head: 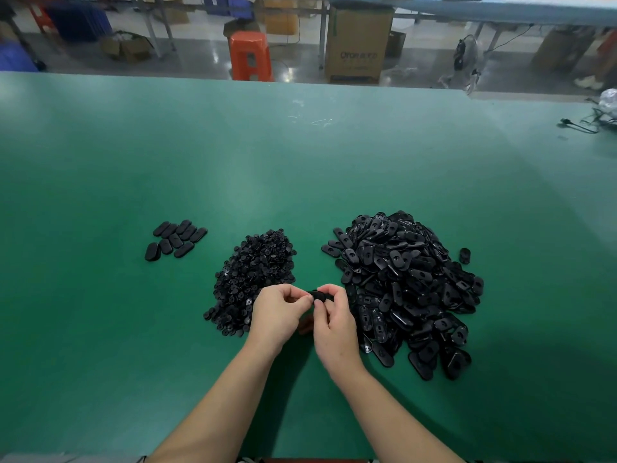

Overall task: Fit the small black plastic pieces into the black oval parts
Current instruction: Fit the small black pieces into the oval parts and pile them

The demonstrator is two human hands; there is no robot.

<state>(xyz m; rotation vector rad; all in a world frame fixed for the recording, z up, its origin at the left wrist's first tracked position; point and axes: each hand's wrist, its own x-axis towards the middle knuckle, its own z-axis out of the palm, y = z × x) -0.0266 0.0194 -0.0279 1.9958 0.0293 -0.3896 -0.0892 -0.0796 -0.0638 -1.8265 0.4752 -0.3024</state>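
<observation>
Left hand [279, 312] and right hand [330, 315] meet above the near middle of the green counter [133, 168], fingers of both curled and pinching one black oval part [318, 295] held between them; whether a small piece is already seated in it cannot be told. Just behind and to the left of the left hand lies a heap of small black plastic pieces [255, 275], partly covered by that hand. To the right of the right hand, a larger heap of black oval parts [407, 289] spreads toward the counter's right side, with a single oval part [464, 255] lying apart at its right margin. Farther left, well apart from both heaps, a small cluster of oval parts [175, 240] lies flat. Beyond the far edge stand an orange stool [250, 55] and a cardboard box [359, 45].
</observation>
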